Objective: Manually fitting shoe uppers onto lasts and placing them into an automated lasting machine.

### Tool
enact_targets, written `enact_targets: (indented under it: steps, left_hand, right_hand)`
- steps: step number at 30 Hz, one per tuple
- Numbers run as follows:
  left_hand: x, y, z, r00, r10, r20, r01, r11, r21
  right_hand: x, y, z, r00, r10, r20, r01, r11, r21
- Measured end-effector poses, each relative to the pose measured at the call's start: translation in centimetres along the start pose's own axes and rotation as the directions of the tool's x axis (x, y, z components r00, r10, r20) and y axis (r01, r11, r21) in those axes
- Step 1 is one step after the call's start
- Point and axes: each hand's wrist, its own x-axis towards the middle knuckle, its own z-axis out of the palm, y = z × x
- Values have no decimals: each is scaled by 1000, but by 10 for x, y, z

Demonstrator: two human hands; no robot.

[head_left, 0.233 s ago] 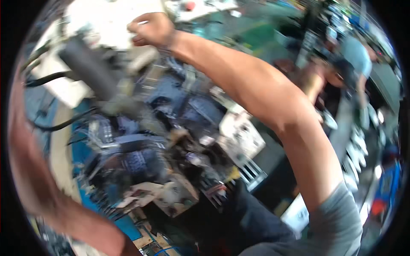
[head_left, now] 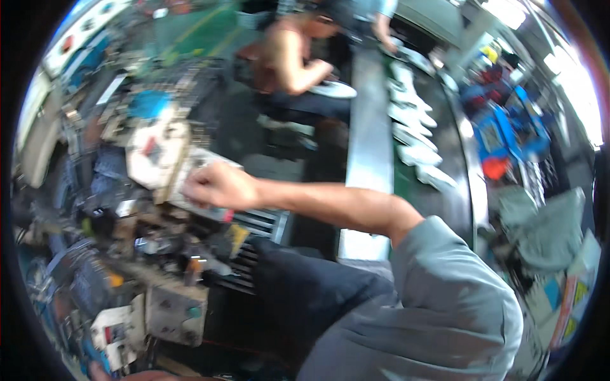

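My right hand is closed, its fingers curled, in front of a pale box-like machine panel. Blur hides what it holds, if anything, and I cannot tell whether it touches the panel. Beside it on the left is a cream machine housing with a red spot. At the bottom left edge, only a sliver of my left hand shows, its fingers mostly cut off. It is closest to a light control box with a red part.
Dark machine parts crowd the left. A slotted metal grate lies by my knee. Ahead, a seated person handles a white shoe-like piece. A long belt carries several white pieces. Blue crates stand right.
The view has swung to the right. My right hand has come away from the bright far-left area, down to the pale panels nearer me. My left forearm has mostly dropped out of view.
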Motion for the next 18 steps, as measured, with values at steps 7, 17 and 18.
enact_targets:
  steps: [7,17,18]
  left_hand:
    - [-288,79,-110,253,-273,928,868,489,-93]
    - [-301,137,-167,3,-198,980,872,481,95]
    - [-305,142,-160,20,-201,979,872,483,81]
  right_hand:
    - [-628,189,-109,411,610,-677,-911,291,-291]
    - [-961,224,-273,-340,540,-770,-932,-300,202]
    - [-960,234,-307,-301,513,-804,-948,-248,197]
